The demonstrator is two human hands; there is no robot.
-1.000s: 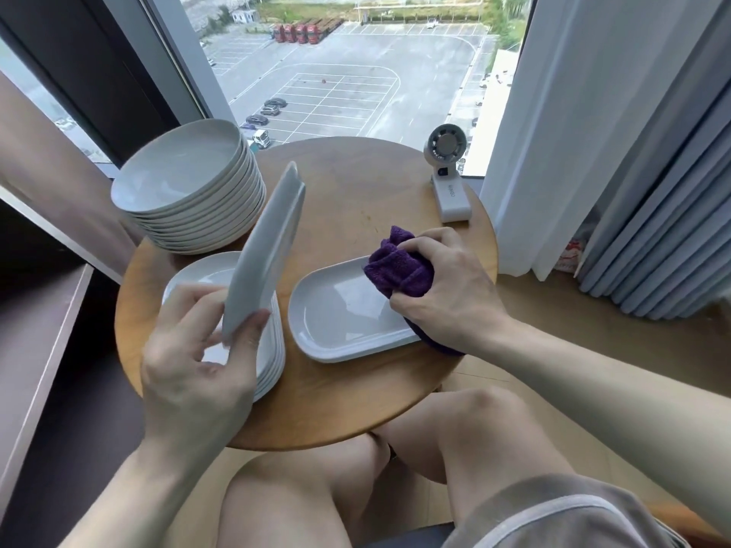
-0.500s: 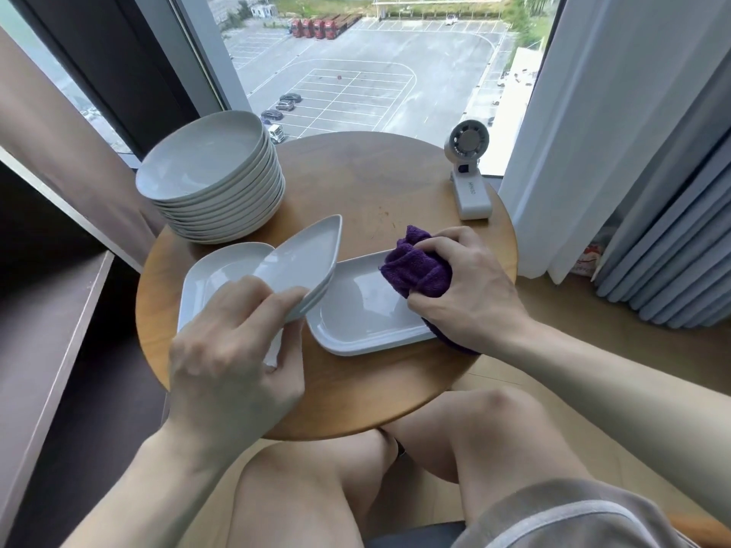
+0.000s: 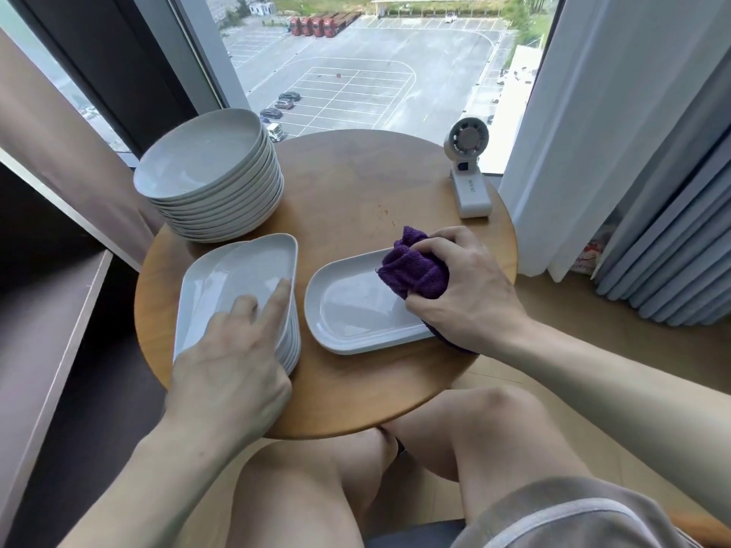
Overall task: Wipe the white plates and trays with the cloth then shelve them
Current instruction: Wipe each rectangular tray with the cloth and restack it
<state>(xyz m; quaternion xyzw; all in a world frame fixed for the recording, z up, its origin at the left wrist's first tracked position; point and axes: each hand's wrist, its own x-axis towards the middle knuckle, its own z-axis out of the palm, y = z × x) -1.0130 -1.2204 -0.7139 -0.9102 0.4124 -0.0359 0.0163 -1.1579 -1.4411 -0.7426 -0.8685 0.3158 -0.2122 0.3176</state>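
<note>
A round wooden table (image 3: pixel 356 183) stands at a window (image 3: pixel 356 65), with grey curtains (image 3: pixel 652 191) to the right and a dark shelf unit (image 3: pixel 47 310) to the left. A stack of round white plates (image 3: pixel 205 168) sits at the far left of the table. A stack of white trays (image 3: pixel 237 270) sits at the near left, and a single white tray (image 3: pixel 356 310) lies just beside it to the right. A small white fan (image 3: pixel 468 172) stands upright at the far right edge.

The left hand (image 3: pixel 229 365) rests flat on the top tray of the stack, its visible fingers extended and gripping nothing. The right hand (image 3: pixel 470 294) has its fingers curled round a bunched purple cloth (image 3: pixel 413 267), which is pressed onto the far right end of the single tray.
</note>
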